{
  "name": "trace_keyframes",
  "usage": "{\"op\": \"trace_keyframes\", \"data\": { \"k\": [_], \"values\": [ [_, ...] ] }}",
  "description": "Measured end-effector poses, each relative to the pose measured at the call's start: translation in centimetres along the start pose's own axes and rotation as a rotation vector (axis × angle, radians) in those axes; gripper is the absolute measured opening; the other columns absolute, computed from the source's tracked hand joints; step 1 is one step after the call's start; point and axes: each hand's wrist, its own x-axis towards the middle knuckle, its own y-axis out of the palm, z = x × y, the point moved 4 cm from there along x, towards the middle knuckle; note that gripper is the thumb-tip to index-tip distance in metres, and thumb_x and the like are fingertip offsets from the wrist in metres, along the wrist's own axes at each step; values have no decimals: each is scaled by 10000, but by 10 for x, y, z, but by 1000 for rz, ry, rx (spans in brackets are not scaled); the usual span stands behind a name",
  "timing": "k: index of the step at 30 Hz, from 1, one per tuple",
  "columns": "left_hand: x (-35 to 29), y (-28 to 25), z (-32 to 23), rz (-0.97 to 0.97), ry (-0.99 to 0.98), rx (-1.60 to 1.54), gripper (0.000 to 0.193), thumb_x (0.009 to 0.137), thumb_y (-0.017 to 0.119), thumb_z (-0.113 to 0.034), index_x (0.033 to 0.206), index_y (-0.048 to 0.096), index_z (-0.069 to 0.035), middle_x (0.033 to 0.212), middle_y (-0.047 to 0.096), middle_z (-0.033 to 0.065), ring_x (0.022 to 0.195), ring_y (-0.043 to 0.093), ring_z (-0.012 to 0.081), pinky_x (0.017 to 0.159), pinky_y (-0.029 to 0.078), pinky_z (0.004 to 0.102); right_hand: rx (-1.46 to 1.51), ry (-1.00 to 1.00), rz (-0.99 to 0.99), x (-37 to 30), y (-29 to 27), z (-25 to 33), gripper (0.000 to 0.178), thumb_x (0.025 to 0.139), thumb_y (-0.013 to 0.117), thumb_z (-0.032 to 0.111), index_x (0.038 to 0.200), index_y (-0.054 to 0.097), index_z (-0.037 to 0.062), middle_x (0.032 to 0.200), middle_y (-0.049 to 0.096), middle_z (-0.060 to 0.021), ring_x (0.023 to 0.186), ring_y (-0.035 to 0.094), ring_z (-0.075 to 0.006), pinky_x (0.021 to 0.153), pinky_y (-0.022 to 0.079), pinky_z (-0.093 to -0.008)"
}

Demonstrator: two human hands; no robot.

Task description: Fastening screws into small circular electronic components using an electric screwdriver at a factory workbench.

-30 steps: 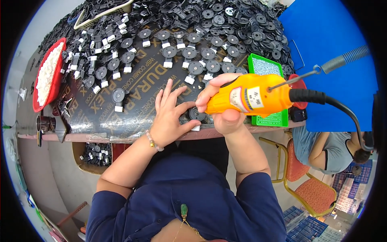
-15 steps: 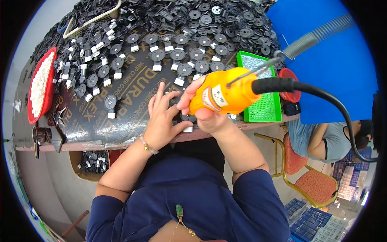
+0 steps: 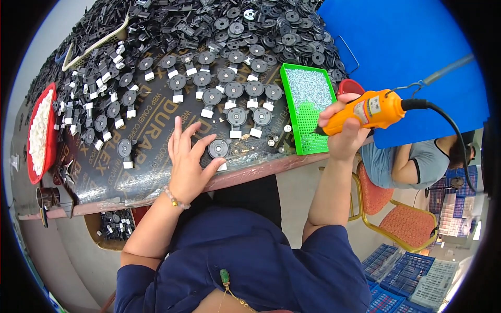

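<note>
My right hand (image 3: 345,140) grips a yellow-orange electric screwdriver (image 3: 383,108). Its dark tip points left, over the lower half of a green perforated tray (image 3: 291,115) with small silvery screws heaped in its far half. On the table's near side, the thumb and index finger of my left hand (image 3: 185,161) bracket a black disc-shaped part (image 3: 218,148) with a white tab, while the other fingers stretch away from it. Rows of similar black disc parts with white tabs (image 3: 236,118) lie beyond. A few small round metal pieces (image 3: 272,141) sit between the left hand and the tray.
A large heap of black plastic parts (image 3: 203,28) covers the far table. At left stands a red basket (image 3: 52,135) of white pieces. A coiled spring (image 3: 449,69) and black cable (image 3: 449,117) join the screwdriver. A blue panel (image 3: 412,41) and a seated person (image 3: 425,161) are at right.
My right hand has carried the screwdriver rightward, from above the part by my left hand to the green tray. My left hand stays around the black disc part. The view has shifted slightly.
</note>
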Motion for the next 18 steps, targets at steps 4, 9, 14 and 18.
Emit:
{"op": "trace_keyframes", "data": {
  "k": [4, 9, 14, 18],
  "values": [
    [0, 0, -2, -3, 15, 31, 593, 790, 838, -330, 1310, 656, -111, 1509, 428, 194, 1532, 164, 481, 1196, 169, 596, -40, -5, -79, -6, -27, -15, 732, 898, 665, 678, 1162, 525, 9, 731, 651, -103, 556, 594, -145, 524, 496, -247],
    [-2, -2, -1, 4, 16, 51, 657, 795, 819, -320, 1388, 612, -126, 1554, 410, 191, 1547, 150, 463, 1206, 159, 567, 15, -26, -110, -11, -31, -23, 718, 899, 665, 675, 1148, 530, 15, 728, 648, -109, 555, 589, -152, 529, 499, -258],
    [-1, -2, -2, 11, 0, 44, 632, 788, 820, -304, 1364, 630, -128, 1565, 399, 189, 1550, 143, 463, 1211, 153, 567, 24, -29, -116, -12, -32, -23, 714, 898, 669, 672, 1151, 534, 19, 732, 649, -112, 566, 591, -153, 534, 504, -266],
    [-2, -1, -2, 14, 4, 51, 616, 785, 821, -300, 1347, 640, -128, 1569, 396, 189, 1551, 141, 463, 1212, 152, 568, 36, -23, -118, -13, -32, -25, 708, 899, 672, 667, 1155, 538, 20, 737, 651, -113, 572, 594, -152, 535, 505, -265]
  ]
}}
